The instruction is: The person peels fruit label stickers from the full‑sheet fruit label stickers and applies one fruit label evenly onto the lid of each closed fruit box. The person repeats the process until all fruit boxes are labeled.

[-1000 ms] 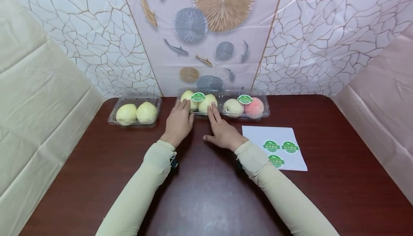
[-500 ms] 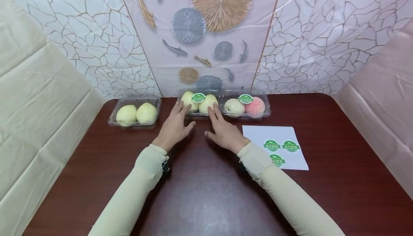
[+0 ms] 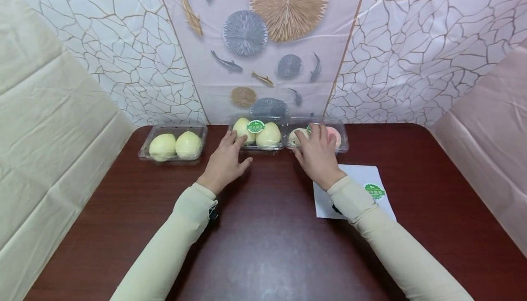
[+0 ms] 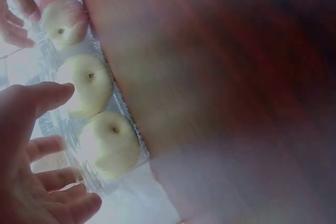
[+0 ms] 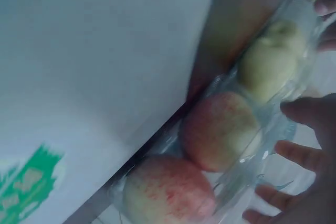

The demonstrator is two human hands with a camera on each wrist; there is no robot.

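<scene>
The dark red counter [image 3: 263,246] holds three clear fruit boxes in a row at its 12 o'clock edge, and a white sticker sheet [image 3: 362,177] lies at 3 o'clock, partly under the right sleeve. The right box [image 3: 339,138] has a pale peach and a pink peach inside, and the right hand [image 3: 317,154] lies on top of it with its fingers [image 3: 316,131] spread and loose, gripping nothing. The middle box [image 3: 257,132] holds two yellow-green fruits and a green sticker [image 3: 255,126], and the left hand [image 3: 224,161] sits at its 7 o'clock with open fingers [image 3: 239,140] touching its near edge.
</scene>
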